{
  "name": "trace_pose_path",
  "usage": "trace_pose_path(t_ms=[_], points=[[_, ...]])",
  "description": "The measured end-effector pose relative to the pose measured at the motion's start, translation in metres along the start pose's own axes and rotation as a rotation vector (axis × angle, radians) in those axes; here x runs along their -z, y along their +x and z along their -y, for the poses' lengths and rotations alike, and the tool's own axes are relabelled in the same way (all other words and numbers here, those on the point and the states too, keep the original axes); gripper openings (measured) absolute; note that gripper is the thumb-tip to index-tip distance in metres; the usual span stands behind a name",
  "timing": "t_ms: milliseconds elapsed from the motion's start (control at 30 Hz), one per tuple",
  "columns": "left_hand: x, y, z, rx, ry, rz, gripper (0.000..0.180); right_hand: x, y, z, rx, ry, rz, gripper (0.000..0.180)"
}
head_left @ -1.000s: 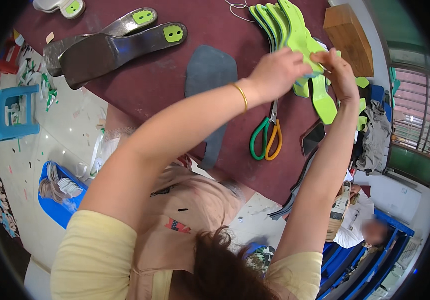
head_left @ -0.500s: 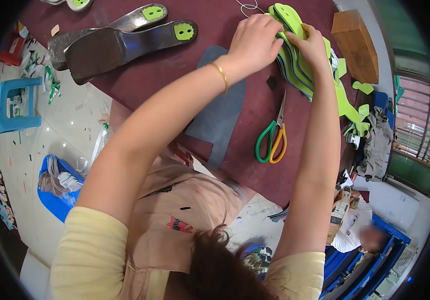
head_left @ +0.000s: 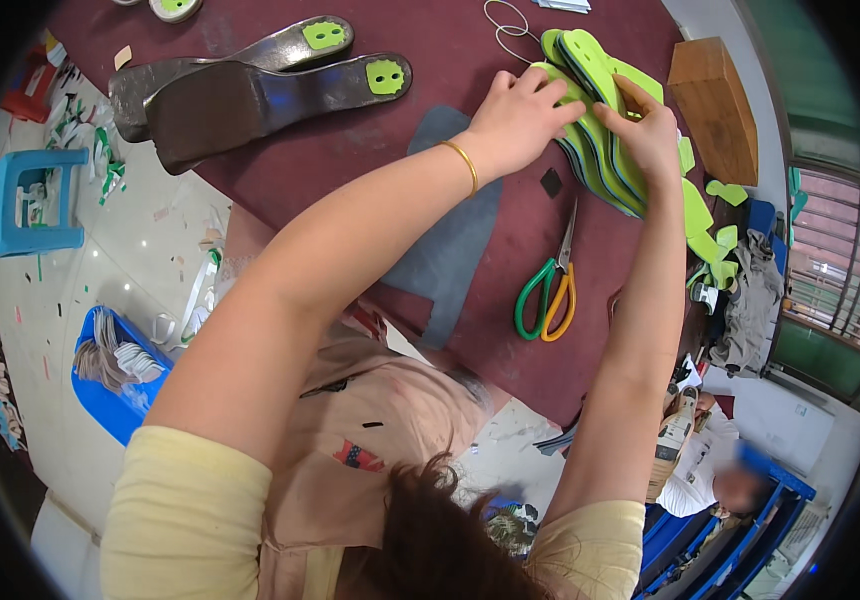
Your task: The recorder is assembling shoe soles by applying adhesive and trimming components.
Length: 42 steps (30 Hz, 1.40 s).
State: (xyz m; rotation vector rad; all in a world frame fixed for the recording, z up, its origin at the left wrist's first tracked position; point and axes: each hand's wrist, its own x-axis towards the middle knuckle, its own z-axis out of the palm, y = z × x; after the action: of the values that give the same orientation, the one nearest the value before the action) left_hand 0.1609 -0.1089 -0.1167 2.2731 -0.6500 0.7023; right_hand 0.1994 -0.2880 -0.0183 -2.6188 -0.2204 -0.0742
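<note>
A fanned stack of lime-green insoles (head_left: 595, 150) with dark blue edges lies at the far right of the maroon table (head_left: 350, 165). My left hand (head_left: 522, 122) bends over the stack's left side, its fingers apart and curled on the top insole; the thumb is partly hidden. Thumb and fingers of my right hand (head_left: 647, 130) close on insoles at the stack's right side. Nearer to me lie scissors (head_left: 548, 290) with one green and one yellow handle. A small black square piece (head_left: 551, 181) rests between them and the stack.
Two dark shoe-shaped forms (head_left: 260, 100) with green patches lie at the left. A grey flat sheet (head_left: 445, 245) is under my left forearm. A wooden block (head_left: 715, 105) and green offcuts (head_left: 715, 245) stand right of the stack. Another person (head_left: 710, 460) sits lower right.
The view has shifted slightly, so the table things sit lower. My left hand has moved farther onto the top insole; my right hand's fingers have shifted along the stack, which is fanned differently.
</note>
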Motion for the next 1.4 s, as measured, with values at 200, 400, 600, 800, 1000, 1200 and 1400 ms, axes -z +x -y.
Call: trace_pose_path(t_ms=[200, 400, 600, 800, 1000, 1200, 1400], points=[[-0.002, -0.015, -0.043, 0.061, -0.075, 0.057, 0.043, 0.012, -0.018, 0.005, 0.236, -0.129, 0.144, 0.057], [0.042, -0.008, -0.105, -0.081, -0.608, 0.665, 0.024, 0.056, -0.066, -0.038, 0.312, -0.550, 0.232, 0.057], [-0.019, 0.002, -0.086, -0.151, -0.351, 0.072, 0.030, 0.069, -0.125, -0.037, 0.223, -0.540, -0.018, 0.043], [-0.033, -0.033, -0.096, -0.068, -0.408, 0.236, 0.039, 0.025, -0.123, -0.039, -0.729, -0.063, -0.206, 0.079], [-0.033, -0.035, -0.102, -0.086, -0.422, 0.284, 0.046, 0.019, -0.119, -0.053, -0.618, -0.339, -0.165, 0.096], [-0.038, -0.039, -0.102, -0.113, -0.413, 0.235, 0.047, 0.042, -0.126, -0.065, -0.492, -0.245, -0.177, 0.078], [-0.041, -0.038, -0.101, -0.077, -0.401, 0.248, 0.048, 0.100, -0.148, -0.033, -0.515, 0.338, -0.136, 0.054]])
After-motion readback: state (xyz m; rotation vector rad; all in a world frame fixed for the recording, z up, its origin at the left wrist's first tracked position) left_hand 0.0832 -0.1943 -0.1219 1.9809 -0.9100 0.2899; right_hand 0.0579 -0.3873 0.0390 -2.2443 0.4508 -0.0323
